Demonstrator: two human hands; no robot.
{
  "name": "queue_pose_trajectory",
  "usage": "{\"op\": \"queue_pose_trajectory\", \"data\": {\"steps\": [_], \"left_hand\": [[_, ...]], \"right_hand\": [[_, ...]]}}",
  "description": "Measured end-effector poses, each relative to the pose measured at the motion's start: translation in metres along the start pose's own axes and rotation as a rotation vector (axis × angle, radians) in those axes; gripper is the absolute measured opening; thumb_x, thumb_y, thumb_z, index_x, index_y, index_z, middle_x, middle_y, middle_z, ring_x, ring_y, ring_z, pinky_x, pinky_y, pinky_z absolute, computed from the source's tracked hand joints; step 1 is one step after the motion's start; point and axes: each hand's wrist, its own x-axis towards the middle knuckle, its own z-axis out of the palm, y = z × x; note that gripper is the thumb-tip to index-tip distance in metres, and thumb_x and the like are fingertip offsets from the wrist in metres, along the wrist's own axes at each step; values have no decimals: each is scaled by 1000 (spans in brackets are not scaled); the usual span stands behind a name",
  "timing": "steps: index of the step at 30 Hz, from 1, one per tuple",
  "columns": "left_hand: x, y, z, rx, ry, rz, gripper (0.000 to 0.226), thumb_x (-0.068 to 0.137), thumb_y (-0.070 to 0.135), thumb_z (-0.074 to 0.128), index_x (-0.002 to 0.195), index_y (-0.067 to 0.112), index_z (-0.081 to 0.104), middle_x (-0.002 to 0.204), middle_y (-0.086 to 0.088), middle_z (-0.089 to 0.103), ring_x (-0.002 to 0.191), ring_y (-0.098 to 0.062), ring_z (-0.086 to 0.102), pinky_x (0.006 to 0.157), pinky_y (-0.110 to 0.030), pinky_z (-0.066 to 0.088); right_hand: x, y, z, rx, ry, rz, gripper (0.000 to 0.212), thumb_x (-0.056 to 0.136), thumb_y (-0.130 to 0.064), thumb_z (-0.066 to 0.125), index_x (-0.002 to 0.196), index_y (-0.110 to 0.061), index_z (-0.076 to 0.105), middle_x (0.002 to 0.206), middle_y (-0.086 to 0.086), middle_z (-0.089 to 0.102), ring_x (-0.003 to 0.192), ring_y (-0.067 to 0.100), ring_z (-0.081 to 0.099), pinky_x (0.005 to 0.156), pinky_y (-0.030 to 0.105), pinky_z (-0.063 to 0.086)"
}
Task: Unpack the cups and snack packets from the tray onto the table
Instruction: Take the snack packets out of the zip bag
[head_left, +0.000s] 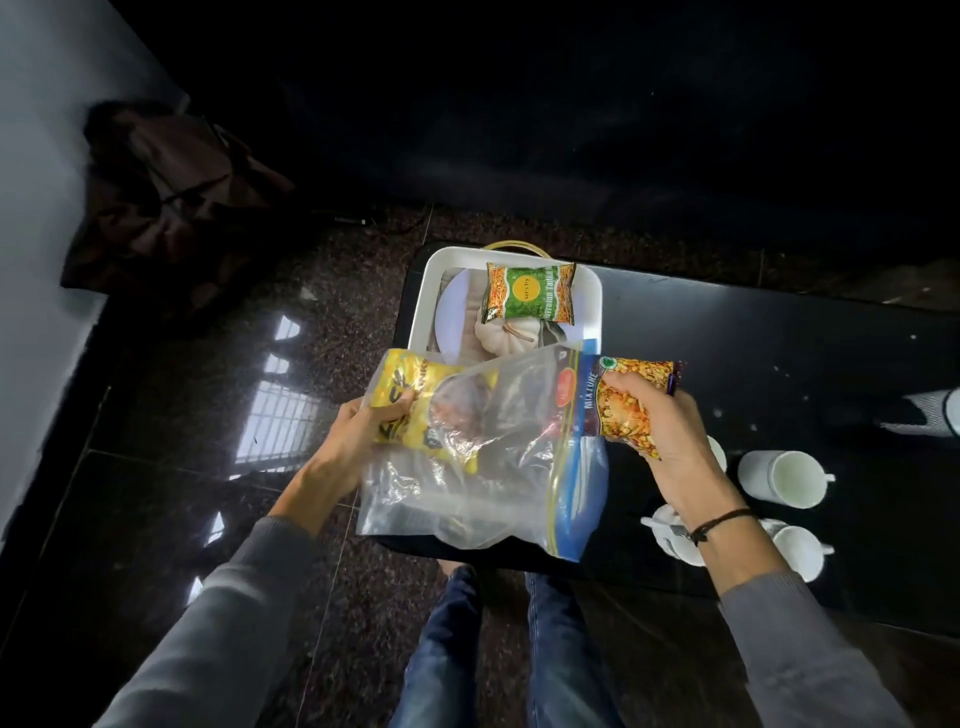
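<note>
Right now my left hand (363, 421) has its grip clenched on a crinkly yellow snack packet (410, 405) at centre frame, and my right hand (660, 415) is grasping an orange-and-purple mixture packet (631, 400) around its middle. Between them sags a clear zip-top plastic bag with a blue seal strip (483, 483), which overlaps both packets; I cannot tell which hand, if either, carries it. I judge all three light, soft and slippery: the film will slide under loose fingers, and squeezing hard would crush the contents, so I would pinch them at the crimped ends or across the flat body.

Just above, a green-and-orange snack packet (530, 296) lies in the white rectangular tray (589, 306), on top of what looks like a plate and crockery. White ceramic cups (784, 478) already stand on the glossy black table (779, 343) at lower right; those are stiff and breakable, best taken by the handle or wall.
</note>
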Motion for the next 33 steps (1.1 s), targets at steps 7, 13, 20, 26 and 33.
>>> {"op": "queue_pose_trajectory", "data": {"steps": [7,13,20,26,33], "left_hand": [[-7,-9,-36,-81,39,-61,9,87,8,67,85,-1,67,76,-9,72,59,-17,69,55,-32,62],[-19,-17,-36,21,45,-65,22,72,23,76,82,5,68,70,-5,70,55,-14,64,50,-22,55],[-23,-17,-38,110,66,-41,13,87,21,74,79,10,74,76,-8,75,57,-17,70,53,-26,57],[-27,-17,-46,129,28,-66,25,78,29,78,88,7,71,80,-10,76,64,-23,71,72,-39,57],[-26,-14,-32,128,31,-45,16,78,28,79,78,13,74,76,-6,75,63,-19,68,67,-36,53]], "right_hand": [[9,8,0,202,-9,62,9,92,-22,64,94,-17,71,80,-2,76,71,10,70,59,25,51],[21,7,16,120,55,24,41,84,-23,79,122,-10,69,104,3,78,86,12,73,65,27,56],[49,-3,44,-249,78,-192,43,76,-37,83,113,-22,68,106,-4,77,94,11,74,86,34,60],[65,3,55,-179,-98,-138,42,82,-28,83,120,-19,68,112,-1,78,104,18,75,94,40,59],[73,25,53,-252,-88,20,52,88,-32,78,133,-14,59,123,3,67,107,14,65,89,39,54]]}}
